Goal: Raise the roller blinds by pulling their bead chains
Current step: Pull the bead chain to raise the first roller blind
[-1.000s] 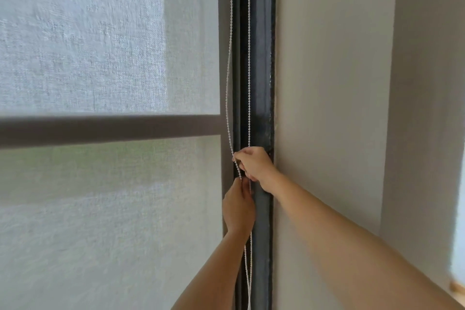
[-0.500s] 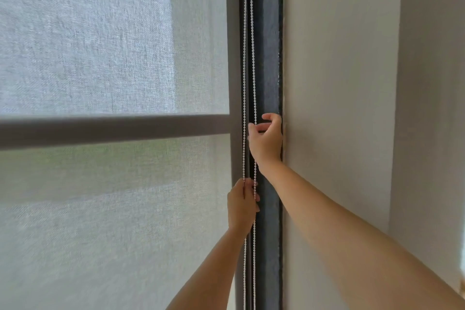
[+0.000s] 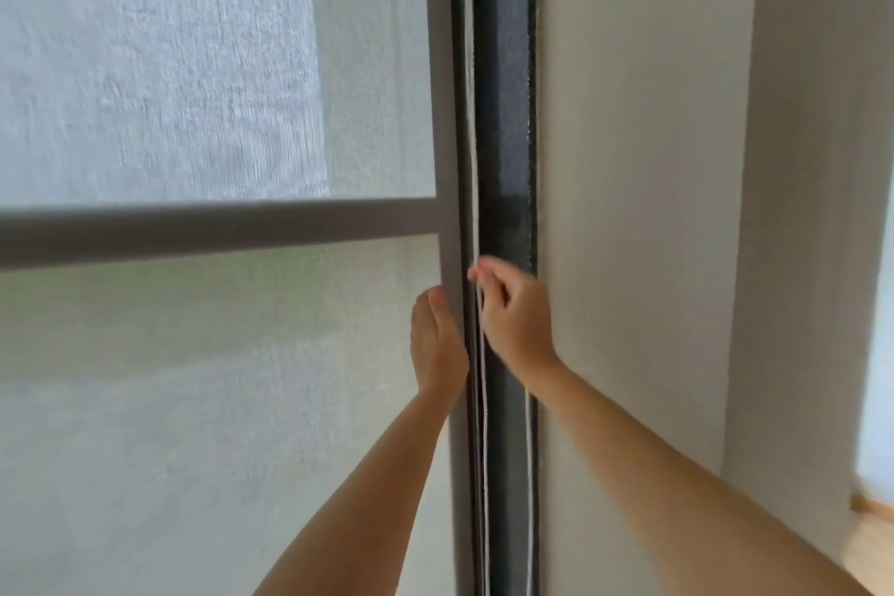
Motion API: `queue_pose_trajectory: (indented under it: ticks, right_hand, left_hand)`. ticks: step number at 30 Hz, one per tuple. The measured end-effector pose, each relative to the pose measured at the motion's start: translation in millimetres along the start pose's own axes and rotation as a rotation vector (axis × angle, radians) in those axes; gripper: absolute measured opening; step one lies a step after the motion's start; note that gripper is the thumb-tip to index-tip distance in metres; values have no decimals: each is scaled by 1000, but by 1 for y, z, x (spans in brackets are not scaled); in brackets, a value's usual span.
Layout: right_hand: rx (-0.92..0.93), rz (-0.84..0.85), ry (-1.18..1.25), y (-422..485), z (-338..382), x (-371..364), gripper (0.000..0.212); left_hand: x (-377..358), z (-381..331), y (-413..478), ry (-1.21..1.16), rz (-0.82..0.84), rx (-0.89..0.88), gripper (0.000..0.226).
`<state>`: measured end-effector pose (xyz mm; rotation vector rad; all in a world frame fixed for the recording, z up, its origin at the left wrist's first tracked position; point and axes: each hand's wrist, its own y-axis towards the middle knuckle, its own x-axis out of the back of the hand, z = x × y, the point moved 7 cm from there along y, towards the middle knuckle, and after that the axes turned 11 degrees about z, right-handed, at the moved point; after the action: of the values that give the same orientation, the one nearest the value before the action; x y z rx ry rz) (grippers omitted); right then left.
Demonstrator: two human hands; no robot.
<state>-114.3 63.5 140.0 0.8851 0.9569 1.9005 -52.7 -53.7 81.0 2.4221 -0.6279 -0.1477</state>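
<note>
A white bead chain (image 3: 474,111) hangs straight down along the right edge of the pale woven roller blind (image 3: 193,402). My right hand (image 3: 517,315) pinches the chain between thumb and fingertips, just below the level of the crossbar. My left hand (image 3: 438,344) is a little lower and to the left, against the blind's edge. Its fingers point up, and it stands slightly apart from the chain with nothing in it. The picture is motion-blurred. The blind covers the whole window in view.
The dark vertical window frame (image 3: 503,111) runs right behind the chain. A grey horizontal crossbar (image 3: 193,232) shows through the blind. A plain wall (image 3: 629,160) is to the right, with a wooden floor (image 3: 871,547) at the bottom right corner.
My right hand has closed on the chain and come down with it. My left hand has let go of the chain and moved up beside it.
</note>
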Motion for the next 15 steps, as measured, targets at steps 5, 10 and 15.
queue_pose_trajectory:
  ticks: [5,10,15]
  right_hand:
    - [-33,-34,10,-33,-22,5,22]
    - [-100,-45,149,-36,-16,4,21]
    - [-188,-69,153,-25,-33,19,22]
  left_hand:
    - [12,-34,2,38,-6,-125,26]
    - [-4,-66,4,-220,199,-165,36]
    - [0,-74,-11,-114,111,-323,26]
